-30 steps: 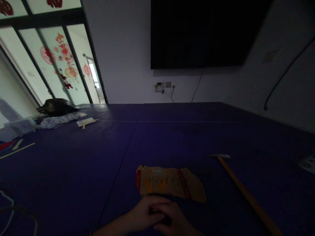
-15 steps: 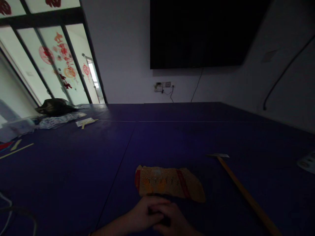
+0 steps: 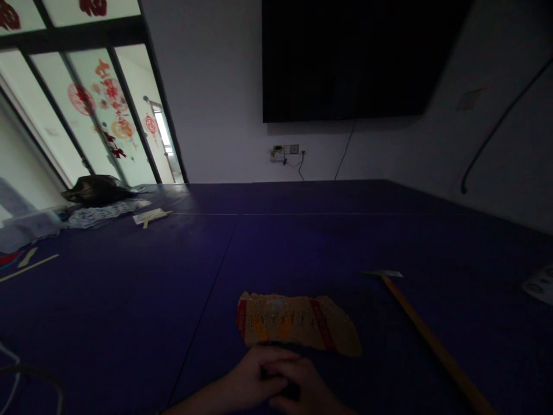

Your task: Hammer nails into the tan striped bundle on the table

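My left hand (image 3: 253,376) and my right hand (image 3: 302,385) rest together at the bottom of the view, their fingers curled and overlapping. No object shows in either one. Just beyond the fingertips lies a torn piece of brown cardboard (image 3: 294,323) with red bands and orange marks. A row of small, thin dark bits, possibly nails, shows across its middle; the dim light blurs them. To the right is a hammer (image 3: 432,340) with a long wooden handle, its narrow metal head pointing away from me.
The dark blue table (image 3: 181,276) has seams running across it. At its left are a black bag (image 3: 97,189), papers (image 3: 103,213), a clear plastic box (image 3: 28,230), thin strips (image 3: 30,267) and a white cable (image 3: 12,369). Beyond it, a television (image 3: 358,63) hangs on the wall.
The view has shifted very slightly. The hands, the cardboard and the hammer stay as they were.
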A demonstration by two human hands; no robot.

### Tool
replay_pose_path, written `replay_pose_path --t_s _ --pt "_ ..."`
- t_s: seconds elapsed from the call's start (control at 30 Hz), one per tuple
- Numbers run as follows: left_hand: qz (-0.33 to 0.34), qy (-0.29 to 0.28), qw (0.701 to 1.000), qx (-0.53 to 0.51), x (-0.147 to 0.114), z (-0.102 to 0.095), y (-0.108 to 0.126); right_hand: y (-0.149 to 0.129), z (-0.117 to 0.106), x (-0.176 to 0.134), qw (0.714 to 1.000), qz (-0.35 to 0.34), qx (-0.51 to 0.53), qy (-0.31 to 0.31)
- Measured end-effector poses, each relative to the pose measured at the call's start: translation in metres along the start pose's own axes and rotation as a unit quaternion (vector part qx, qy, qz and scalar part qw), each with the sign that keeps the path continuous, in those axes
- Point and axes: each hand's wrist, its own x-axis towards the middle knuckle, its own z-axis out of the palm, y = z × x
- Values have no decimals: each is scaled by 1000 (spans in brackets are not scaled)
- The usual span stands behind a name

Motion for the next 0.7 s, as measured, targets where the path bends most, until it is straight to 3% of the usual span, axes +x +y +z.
replay_pose_path --t_s 0.7 --pt "-2 -11 1000 -2 1 -1 1 1 1 1 1000 -3 18 -3"
